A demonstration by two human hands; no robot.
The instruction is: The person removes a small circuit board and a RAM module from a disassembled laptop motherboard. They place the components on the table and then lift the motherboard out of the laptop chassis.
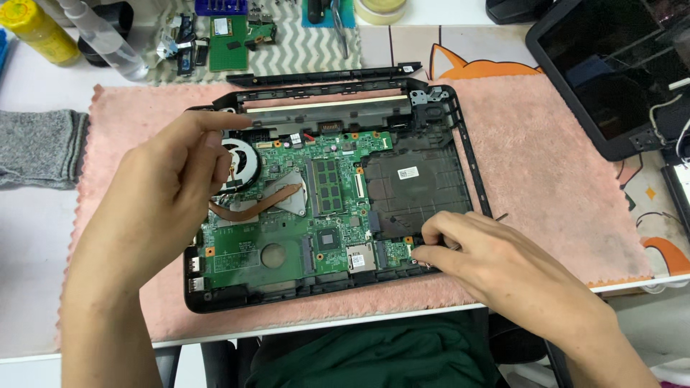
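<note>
Laptop base [460,154] holds green motherboard [287,244]; right hand [496,266] pinches its edge, left hand [169,179] grip empty.

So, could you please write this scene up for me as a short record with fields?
Setting: pink mat on a white table
Main item: opened laptop base with its green circuit board exposed
Left hand: raised over the fan, fingertips pinched; whether it grips anything cannot be told
Right hand: fingertips at the board's lower right corner, a thin dark tool showing behind the fingers
Nearby: grey cloth, yellow bottle, clear spray bottle, dark screen panel
</note>
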